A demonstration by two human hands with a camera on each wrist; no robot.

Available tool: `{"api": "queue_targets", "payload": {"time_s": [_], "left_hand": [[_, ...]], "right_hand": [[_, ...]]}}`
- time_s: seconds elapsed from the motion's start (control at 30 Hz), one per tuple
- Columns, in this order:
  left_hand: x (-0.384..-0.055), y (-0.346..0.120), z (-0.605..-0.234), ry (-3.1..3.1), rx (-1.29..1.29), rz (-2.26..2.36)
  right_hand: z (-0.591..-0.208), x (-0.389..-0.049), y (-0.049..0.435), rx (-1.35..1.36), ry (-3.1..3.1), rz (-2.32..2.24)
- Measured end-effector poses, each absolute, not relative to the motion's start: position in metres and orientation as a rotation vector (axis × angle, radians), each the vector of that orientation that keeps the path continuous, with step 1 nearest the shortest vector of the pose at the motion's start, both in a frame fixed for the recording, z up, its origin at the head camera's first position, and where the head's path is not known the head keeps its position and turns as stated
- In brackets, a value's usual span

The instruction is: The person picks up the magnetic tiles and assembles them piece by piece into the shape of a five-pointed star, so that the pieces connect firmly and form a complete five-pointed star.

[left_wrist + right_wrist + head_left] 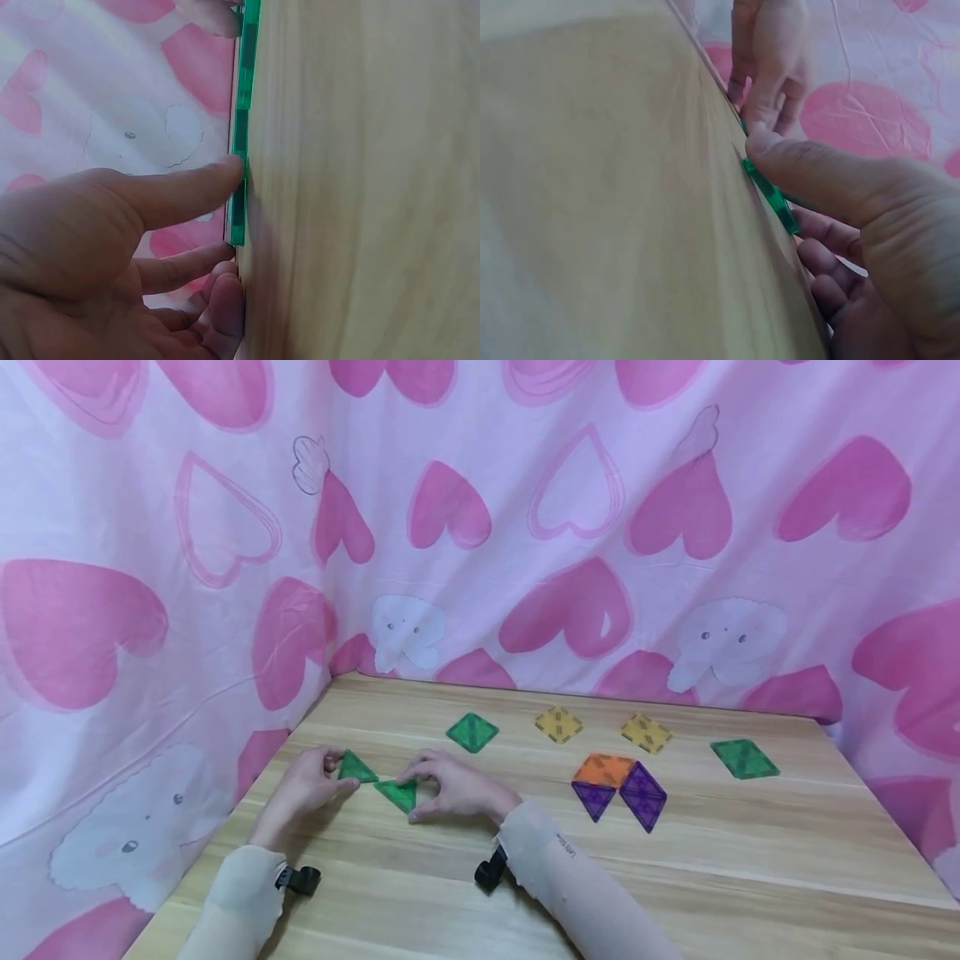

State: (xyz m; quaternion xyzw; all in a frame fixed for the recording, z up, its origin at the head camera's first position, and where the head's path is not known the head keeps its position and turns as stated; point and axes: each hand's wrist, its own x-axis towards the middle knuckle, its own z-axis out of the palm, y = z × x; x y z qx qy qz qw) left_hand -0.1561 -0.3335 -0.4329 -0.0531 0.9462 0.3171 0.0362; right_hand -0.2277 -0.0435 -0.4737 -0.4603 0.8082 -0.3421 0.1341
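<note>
Leftward on the table [390,902], the person's left hand [306,785] pinches one green triangle [356,767] between thumb and fingers, its corner just beside that of another green triangle [401,795], pinched likewise by the right hand [456,787]. Behind that hand lies a green diamond [472,732]; then come a yellow diamond [558,725], an orange piece [602,769] touching purple tiles [643,797], a second yellow diamond [646,733] and a second green diamond [745,758].

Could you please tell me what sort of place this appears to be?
Probably an indoor tabletop play or filming corner, though the room beyond is hidden. The signs are a wood-grain table, pink heart-patterned fabric hung behind and beside it, and flat translucent tiles spread on top.
</note>
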Motion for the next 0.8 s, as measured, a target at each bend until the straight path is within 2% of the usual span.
{"api": "queue_targets", "payload": {"time_s": [0.37,0.8], "left_hand": [[-0.156,-0.33,-0.433,2.896,-0.17,0.973],[-0.158,-0.321,-0.433,2.858,0.072,0.943]], "right_hand": [[-0.473,-0.234,-0.034,-1.183,2.4,-1.05],[-0.473,-0.231,-0.039,-1.19,2.486,-0.982]]}}
